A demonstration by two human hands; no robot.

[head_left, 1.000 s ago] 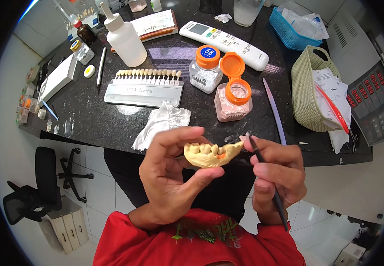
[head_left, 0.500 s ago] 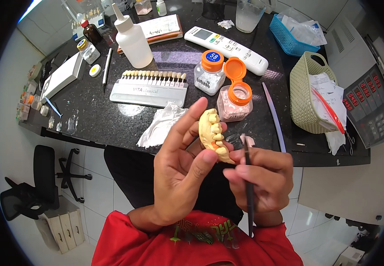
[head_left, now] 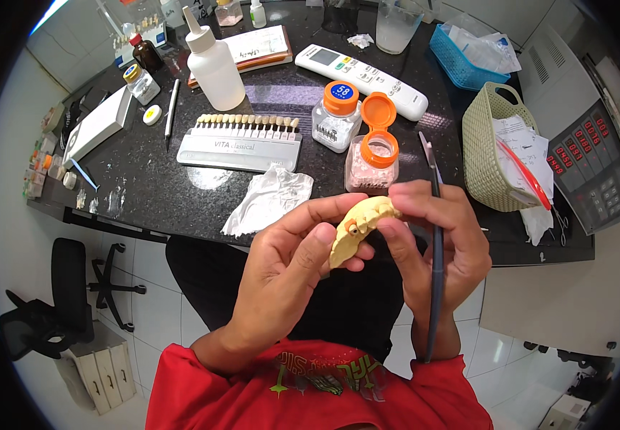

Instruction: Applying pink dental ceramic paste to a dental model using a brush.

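Observation:
My left hand (head_left: pixel 270 276) grips one end of a cream-yellow dental model (head_left: pixel 364 212), a curved row of teeth, between thumb and fingers. A small orange patch surrounds one spot with a dark hole near that end. At the other end, the thumb and forefinger of my right hand (head_left: pixel 453 251) pinch the same model. A slim dark-handled spatula (head_left: pixel 436 276) also rests in my right hand, upright between the fingers, its tip pointing away from me. Just beyond the hands stands a jar of pink powder (head_left: pixel 371 175) with its orange flip cap raised.
A crumpled white cloth (head_left: pixel 270 199) and a tooth shade guide (head_left: pixel 238 152) lie left of the jar. Behind are a capped white-powder jar (head_left: pixel 335 129), squeeze bottle (head_left: pixel 217 79) and remote control (head_left: pixel 367 82). A woven basket (head_left: pixel 485 158) and digital-display unit (head_left: pixel 582 172) stand right.
The dental model has turned from upright to slanting, its far end now toward the right. My right hand has moved up and right and taken hold of that end, still keeping the spatula.

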